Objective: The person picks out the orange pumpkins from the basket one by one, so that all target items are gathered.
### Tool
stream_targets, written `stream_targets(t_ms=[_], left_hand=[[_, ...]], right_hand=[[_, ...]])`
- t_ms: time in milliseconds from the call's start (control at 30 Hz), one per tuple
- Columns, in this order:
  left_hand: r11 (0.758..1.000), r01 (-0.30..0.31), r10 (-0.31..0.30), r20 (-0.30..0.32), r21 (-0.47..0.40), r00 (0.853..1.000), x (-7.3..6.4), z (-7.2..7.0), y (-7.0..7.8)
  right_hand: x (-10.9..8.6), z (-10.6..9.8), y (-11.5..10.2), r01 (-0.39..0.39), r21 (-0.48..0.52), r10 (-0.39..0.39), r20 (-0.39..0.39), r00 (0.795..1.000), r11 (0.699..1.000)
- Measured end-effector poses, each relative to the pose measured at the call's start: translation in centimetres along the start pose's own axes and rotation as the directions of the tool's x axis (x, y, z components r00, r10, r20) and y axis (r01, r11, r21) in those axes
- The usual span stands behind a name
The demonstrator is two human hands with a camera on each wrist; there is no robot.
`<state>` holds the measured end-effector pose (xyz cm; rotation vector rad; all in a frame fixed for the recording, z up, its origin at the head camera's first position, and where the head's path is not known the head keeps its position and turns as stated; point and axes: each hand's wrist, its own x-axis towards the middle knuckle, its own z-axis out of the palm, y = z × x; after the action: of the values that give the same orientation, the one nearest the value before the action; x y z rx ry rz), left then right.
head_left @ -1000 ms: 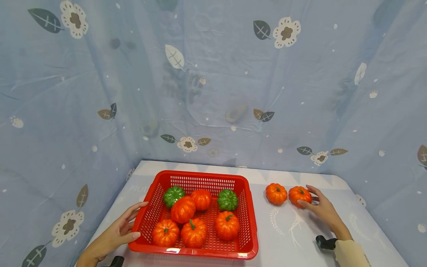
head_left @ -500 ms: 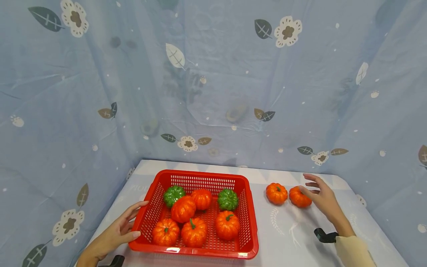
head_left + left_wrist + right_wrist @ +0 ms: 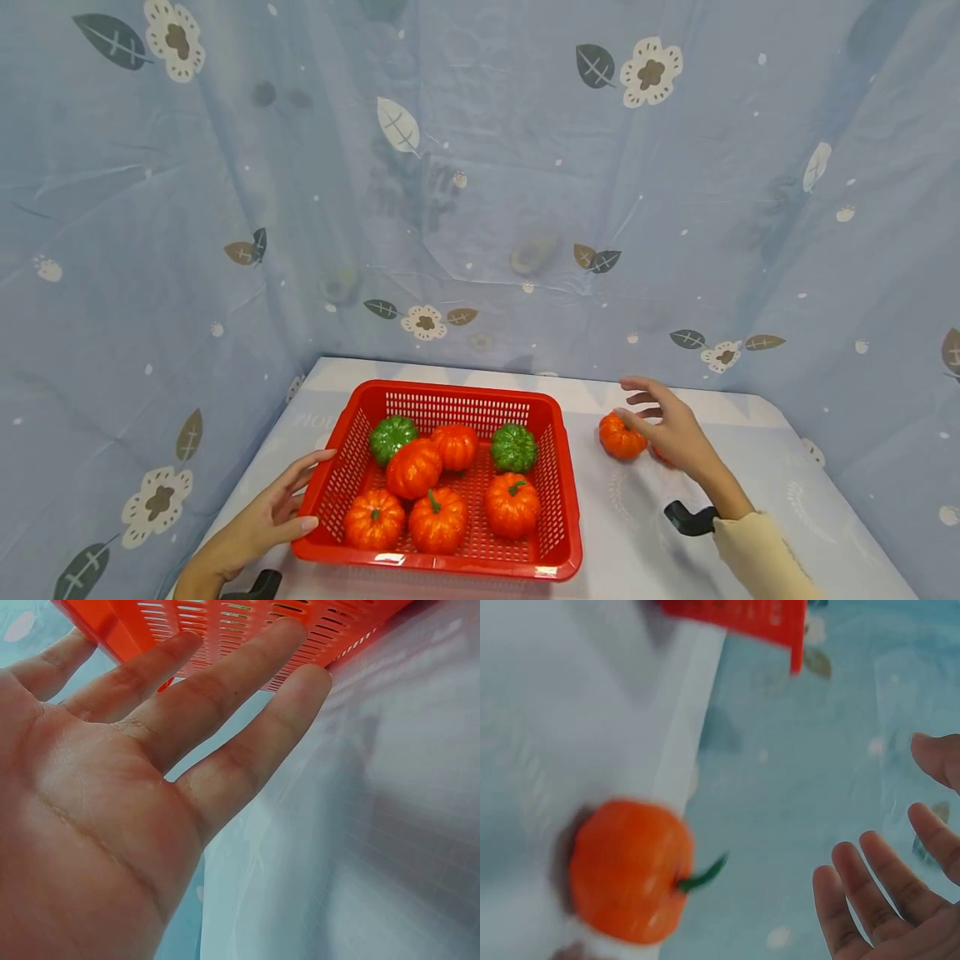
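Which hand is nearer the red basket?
Left: the left hand is beside the red basket, at its left rim; the right hand is off to its right, by an orange pumpkin.

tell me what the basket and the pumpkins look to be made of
Basket: probably moulded plastic, glossy; shiny rim, regular openings in the walls.
Pumpkins: perhaps plastic or coated foam, glossy; highlights on vivid skins suggest artificial, though real ones can't be excluded.

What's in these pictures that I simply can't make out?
- Head: the rightmost pumpkin, mostly hidden by the right hand.
- Left wrist: most of the basket, cut off by the top edge, partly covered by the left hand.
- Right wrist: the basket again, blurred, cut off by the top edge.
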<state>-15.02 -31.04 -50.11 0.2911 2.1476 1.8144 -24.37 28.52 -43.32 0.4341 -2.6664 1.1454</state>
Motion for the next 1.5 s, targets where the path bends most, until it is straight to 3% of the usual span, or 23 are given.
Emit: stream_targets(t_ms=[267, 433, 667, 867, 1133, 1267, 1500], left_hand=[[1.0, -0.004, 0.004, 0.015, -0.004, 1.0, 0.0, 0.0, 0.0], [1.0, -0.001, 0.001, 0.013, -0.004, 1.0, 0.1, 0.0, 0.0], [1.0, 0.004, -0.004, 0.012, -0.005, 1.0, 0.0, -0.1, -0.1], [1.0, 0.022, -0.022, 0.0, 0.0, 1.0, -0.1, 0.0, 0.0], [1.0, 0.022, -0.022, -0.025, 0.003, 0.999, 0.0, 0.2, 0.2], [1.0, 0.027, -0.027, -0.03, -0.004, 0.999, 0.1, 0.3, 0.2], [1.0, 0.027, -0.027, -0.033, 0.005, 0.999, 0.1, 0.2, 0.1]], right_hand=[[1.6, 2.6, -3.9, 0.101, 0.071, -0.105, 0.054, 0.993, 0.992], [2.5, 4.2, -6.1, 0.2, 0.116, -0.21, 0.082, 0.974, 0.973], [3.6, 6.3, -8.8, 0.272, 0.186, -0.297, 0.129, 0.946, 0.944], [4.0, 8.1, -10.9, 0.276, 0.238, -0.323, 0.189, 0.927, 0.931], [4.5, 10.9, -13.3, 0.291, 0.234, -0.351, 0.28, 0.894, 0.928], [4.6, 12.1, -14.2, 0.324, 0.225, -0.384, 0.315, 0.868, 0.919], [4.6, 14.0, -15.8, 0.369, 0.241, -0.438, 0.403, 0.804, 0.898]])
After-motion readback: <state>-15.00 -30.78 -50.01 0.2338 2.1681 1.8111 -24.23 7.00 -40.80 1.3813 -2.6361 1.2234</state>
